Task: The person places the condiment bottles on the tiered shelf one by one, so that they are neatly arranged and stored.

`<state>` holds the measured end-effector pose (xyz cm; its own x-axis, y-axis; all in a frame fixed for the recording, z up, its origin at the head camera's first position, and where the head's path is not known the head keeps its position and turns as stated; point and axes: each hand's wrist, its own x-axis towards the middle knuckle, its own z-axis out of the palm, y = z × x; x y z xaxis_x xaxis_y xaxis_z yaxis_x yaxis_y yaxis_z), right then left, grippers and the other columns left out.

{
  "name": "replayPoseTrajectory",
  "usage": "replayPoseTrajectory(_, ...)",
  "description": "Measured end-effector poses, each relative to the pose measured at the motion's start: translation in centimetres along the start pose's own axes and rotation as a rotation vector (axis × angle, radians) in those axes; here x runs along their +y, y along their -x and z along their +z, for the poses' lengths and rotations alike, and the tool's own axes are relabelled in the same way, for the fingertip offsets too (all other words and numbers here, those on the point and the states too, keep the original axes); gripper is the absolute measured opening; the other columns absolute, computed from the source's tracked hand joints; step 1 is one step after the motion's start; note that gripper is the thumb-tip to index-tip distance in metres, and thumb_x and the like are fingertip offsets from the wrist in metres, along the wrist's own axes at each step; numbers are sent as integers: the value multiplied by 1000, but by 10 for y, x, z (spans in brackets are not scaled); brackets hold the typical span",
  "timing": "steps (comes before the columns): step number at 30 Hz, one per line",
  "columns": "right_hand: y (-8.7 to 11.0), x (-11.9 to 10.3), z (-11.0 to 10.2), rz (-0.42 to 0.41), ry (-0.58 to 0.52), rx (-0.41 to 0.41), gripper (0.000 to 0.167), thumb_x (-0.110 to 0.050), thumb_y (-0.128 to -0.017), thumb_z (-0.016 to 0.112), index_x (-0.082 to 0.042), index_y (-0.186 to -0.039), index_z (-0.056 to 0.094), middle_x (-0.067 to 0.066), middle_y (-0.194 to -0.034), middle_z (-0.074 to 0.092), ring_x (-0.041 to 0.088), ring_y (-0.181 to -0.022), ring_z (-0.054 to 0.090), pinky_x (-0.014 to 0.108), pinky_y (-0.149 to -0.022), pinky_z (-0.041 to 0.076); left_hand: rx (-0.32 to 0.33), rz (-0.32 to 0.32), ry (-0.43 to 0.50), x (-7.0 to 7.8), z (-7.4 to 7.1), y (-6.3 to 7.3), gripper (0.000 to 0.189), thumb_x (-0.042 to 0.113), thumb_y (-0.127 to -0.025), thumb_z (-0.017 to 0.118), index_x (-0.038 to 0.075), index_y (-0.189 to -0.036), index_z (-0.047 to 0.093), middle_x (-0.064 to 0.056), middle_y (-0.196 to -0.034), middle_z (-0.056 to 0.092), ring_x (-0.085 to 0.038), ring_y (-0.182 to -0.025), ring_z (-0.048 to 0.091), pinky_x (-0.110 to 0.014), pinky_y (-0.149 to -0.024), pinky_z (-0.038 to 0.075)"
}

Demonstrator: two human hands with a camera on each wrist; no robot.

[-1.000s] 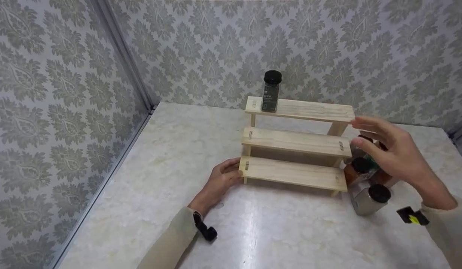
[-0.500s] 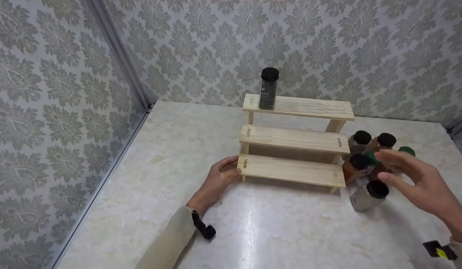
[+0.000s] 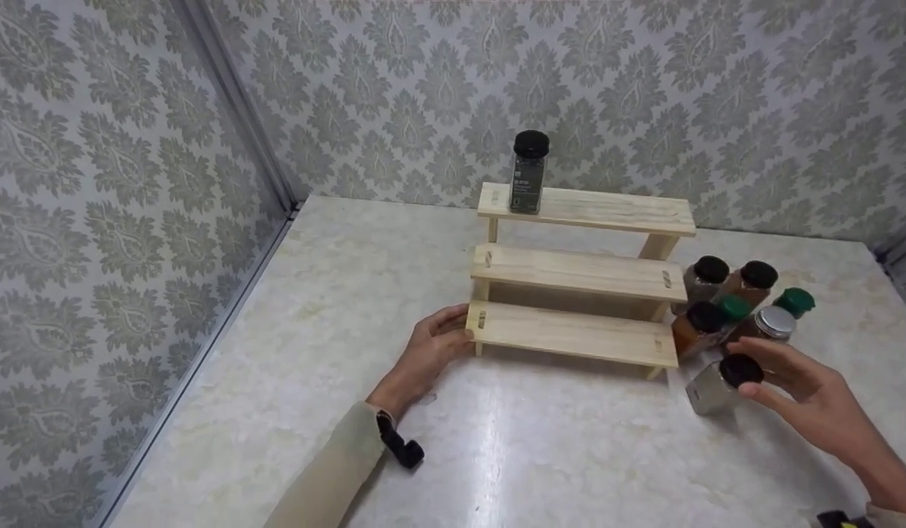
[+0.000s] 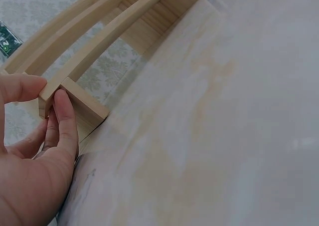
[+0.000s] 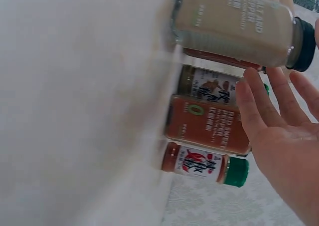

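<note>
A three-tier wooden rack [image 3: 570, 275] stands on the table, its steps rising toward the wall. My left hand [image 3: 429, 352] pinches the left end of its lowest shelf; in the left wrist view the thumb lies on the board's end with fingertips under it. A black-capped spice jar [image 3: 526, 180] stands upright at the left of the top shelf. My right hand [image 3: 812, 396], fingers spread and relaxed, is at the lid of a pale salt and pepper jar [image 3: 711, 389] beside the rack's right front. In the right wrist view that jar [image 5: 234, 24] shows its printed label.
Behind that jar several spice jars crowd the rack's right side, among them an orange one [image 3: 691, 341], a silver-capped one [image 3: 775, 323] and a green-capped one [image 3: 794, 301]. A patterned wall [image 3: 394, 95] closes off the back, another [image 3: 72, 220] the left.
My right hand has come away from the rack's upper right side, down and toward the front, to the pale jar's lid. The left hand keeps its hold on the lowest shelf.
</note>
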<state>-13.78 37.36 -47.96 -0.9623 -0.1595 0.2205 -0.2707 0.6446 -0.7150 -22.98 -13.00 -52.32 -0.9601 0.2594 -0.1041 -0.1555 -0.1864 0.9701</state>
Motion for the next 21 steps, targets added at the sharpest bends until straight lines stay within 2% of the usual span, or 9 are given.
replayPoseTrajectory(8, 3, 9, 6, 5, -32, -6, 59, -9, -99, 76, -2, -154, 54, -33, -138, 52, -21, -122, 51, 2, -94, 46, -41, -3, 32, -2, -2, -2, 58, 7, -103, 65, -2, -158, 46, -25, -154, 53, -26, -130, 63, -36, -103, 58)
replayPoseTrajectory(13, 2, 8, 6, -10, -38, -1, 54, -4, -99, 76, 0, -150, 57, -32, -132, 57, -18, -116, 58, 4, -90, 50, -30, -8, 45, -2, -2, -2, 58, 6, -102, 65, -2, -157, 47, -24, -154, 53, -25, -130, 63, -36, -103, 58)
replayPoseTrajectory(21, 2, 5, 6, -27, -34, -2, 51, -2, -99, 75, 1, -147, 59, -32, -131, 58, -18, -116, 58, 6, -90, 52, -21, -11, 28, -2, -2, -1, 59, 5, -101, 65, -2, -157, 47, -24, -155, 53, -26, -130, 63, -36, -103, 59)
